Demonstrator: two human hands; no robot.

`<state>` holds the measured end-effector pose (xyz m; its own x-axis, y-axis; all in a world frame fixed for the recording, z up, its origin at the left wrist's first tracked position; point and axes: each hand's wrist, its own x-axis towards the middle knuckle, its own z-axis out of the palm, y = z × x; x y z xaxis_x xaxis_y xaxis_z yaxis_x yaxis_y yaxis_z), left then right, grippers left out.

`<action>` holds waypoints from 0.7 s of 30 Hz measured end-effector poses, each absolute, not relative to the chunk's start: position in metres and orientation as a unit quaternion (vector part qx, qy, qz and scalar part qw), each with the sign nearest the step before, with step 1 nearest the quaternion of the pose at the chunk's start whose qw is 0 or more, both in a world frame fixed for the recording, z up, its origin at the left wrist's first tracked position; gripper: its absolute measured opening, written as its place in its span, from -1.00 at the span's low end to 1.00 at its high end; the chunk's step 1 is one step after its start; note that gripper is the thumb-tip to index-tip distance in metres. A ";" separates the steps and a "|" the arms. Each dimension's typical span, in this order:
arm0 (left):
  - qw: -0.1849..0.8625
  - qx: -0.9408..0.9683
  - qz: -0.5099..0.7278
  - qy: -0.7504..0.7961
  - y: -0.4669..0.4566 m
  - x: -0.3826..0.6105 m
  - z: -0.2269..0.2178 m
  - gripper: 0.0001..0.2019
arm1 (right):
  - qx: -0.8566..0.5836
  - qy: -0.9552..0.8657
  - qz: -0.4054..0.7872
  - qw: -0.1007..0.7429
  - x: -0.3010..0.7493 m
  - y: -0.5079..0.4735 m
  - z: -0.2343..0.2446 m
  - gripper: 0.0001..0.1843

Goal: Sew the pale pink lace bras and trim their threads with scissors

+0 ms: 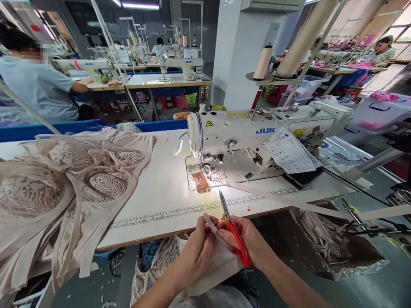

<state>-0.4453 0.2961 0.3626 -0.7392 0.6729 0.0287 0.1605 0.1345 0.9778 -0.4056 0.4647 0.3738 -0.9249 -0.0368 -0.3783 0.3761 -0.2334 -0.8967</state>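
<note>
Low in the middle of the frame, the left hand point(195, 254) is closed around a pale cloth piece point(222, 264), with the thumb pressing on top. A thin strip of the cloth sticks up between the two hands. The right hand point(254, 245) is just beside it and grips the red scissors point(235, 236). The blades point up, toward the top of the frame, and lie right next to the strip. Above the hands is the white table point(157, 188) with a sewing machine point(246, 133) in the middle. A big pile of lace clothes point(56, 189) fills the left side.
</note>
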 end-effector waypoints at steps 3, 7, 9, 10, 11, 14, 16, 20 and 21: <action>0.219 0.314 0.587 0.713 0.294 -0.446 0.360 -0.75 | 0.138 0.655 -0.737 0.092 -0.405 0.461 0.382 -0.50; 0.217 0.326 0.553 0.736 0.290 -0.446 0.361 -0.74 | 0.125 0.697 -0.703 0.059 -0.403 0.460 0.389 -0.53; 0.205 0.336 0.543 0.742 0.290 -0.445 0.363 -0.76 | 0.116 0.708 -0.695 0.055 -0.403 0.460 0.391 -0.53; 0.202 0.342 0.541 0.741 0.290 -0.445 0.365 -0.77 | 0.113 0.710 -0.693 0.056 -0.402 0.460 0.391 -0.54; 0.199 0.348 0.539 0.741 0.290 -0.445 0.366 -0.78 | 0.110 0.710 -0.693 0.060 -0.402 0.461 0.391 -0.54; 0.196 0.360 0.535 0.739 0.291 -0.447 0.368 -0.77 | 0.110 0.709 -0.693 0.074 -0.404 0.460 0.391 -0.52; 0.196 0.360 0.529 0.743 0.290 -0.449 0.366 -0.75 | 0.108 0.711 -0.691 0.072 -0.405 0.459 0.391 -0.52; 0.194 0.351 0.531 0.747 0.289 -0.452 0.361 -0.73 | 0.099 0.725 -0.680 0.046 -0.404 0.459 0.392 -0.55; 0.184 0.350 0.536 0.746 0.288 -0.453 0.361 -0.73 | 0.093 0.728 -0.678 0.035 -0.402 0.460 0.393 -0.56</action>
